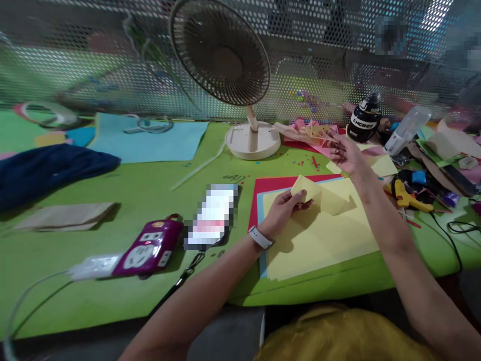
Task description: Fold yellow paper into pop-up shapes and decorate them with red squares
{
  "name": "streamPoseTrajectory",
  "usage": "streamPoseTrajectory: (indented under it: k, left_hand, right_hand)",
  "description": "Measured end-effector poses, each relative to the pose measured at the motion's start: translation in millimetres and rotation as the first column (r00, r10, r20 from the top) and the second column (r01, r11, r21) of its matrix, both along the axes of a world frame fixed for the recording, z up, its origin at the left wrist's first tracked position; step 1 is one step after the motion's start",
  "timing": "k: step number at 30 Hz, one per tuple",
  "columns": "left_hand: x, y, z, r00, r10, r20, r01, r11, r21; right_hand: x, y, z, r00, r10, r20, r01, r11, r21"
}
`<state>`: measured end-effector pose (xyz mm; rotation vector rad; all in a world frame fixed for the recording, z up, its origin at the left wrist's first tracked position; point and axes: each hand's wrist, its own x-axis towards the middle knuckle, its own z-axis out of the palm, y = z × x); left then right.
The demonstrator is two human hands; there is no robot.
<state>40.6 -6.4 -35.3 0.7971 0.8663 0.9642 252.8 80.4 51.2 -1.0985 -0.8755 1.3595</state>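
we look down on a wide green counter (124, 200) backed along its far edge by a perforated metal screen (323, 75). a beige desk fan on a round base (225, 55) stands at the middle of that far edge. a dark blue cloth bundle (48, 173) lies at the left edge, with a large light-blue paper sheet (150, 143) beyond it toward the far edge. near the front edge, right of centre, a stack of large paper sheets, yellow on top of blue and red (323, 235), lies flat, its near edge close to the counter's front edge. a flat brown paper bag (63, 216) sits toward the left edge, and a purple power strip with a white plug in it (148, 249) lies nearer the front edge. beside it is a blurred-out flat object (212, 215).

our left hand (281, 210), a white watch (260, 237) on the wrist, rests on the stack; its fingers are closed in a pinch on the left end of a small folded yellow paper piece (319, 195), which stands partly raised over the yellow sheet. our right hand (343, 153) hovers further out toward the far right corner, above a heap of pink and yellow paper scraps (311, 134); its fingers are loosely curled and half open, and we cannot tell whether they hold anything. a black bottle with white lettering (364, 119) and a clear plastic bottle lying tilted (408, 128) stand beyond it. a yellow glue gun (408, 198) lies near the right edge, just right of the stack.
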Motion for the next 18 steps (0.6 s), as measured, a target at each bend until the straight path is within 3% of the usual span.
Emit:
streamPoseTrajectory:
  k: [2,5,10,14,18]
  left_hand:
    - [0.0,-0.5,1.0,1.000,0.002,-0.004,-0.002,1.000,0.005]
    - [-0.5,-1.4,2.7,1.000,-0.001,-0.023,0.001,1.000,0.010]
    - [-1.5,-2.1,4.4,0.999,-0.010,-0.053,0.010,1.000,0.006]
    - [-2.0,-2.7,4.3,0.998,-0.023,-0.064,0.024,1.000,0.018]
    - [-2.7,-3.3,4.0,0.998,-0.032,-0.047,0.033,0.999,0.021]
  right_hand:
    - [-0.7,4.1,-6.7,0.996,-0.020,0.083,0.018,0.999,0.028]
    - [1.2,5.3,-12.1,0.928,-0.048,0.369,0.005,0.993,0.116]
    - [4.7,2.9,-13.7,0.636,-0.149,0.757,-0.065,0.967,0.245]
    - [2.0,2.0,-14.7,0.463,-0.280,0.841,-0.096,0.927,0.362]
    - [-1.5,3.7,-18.6,0.426,-0.356,0.832,-0.162,0.874,0.457]
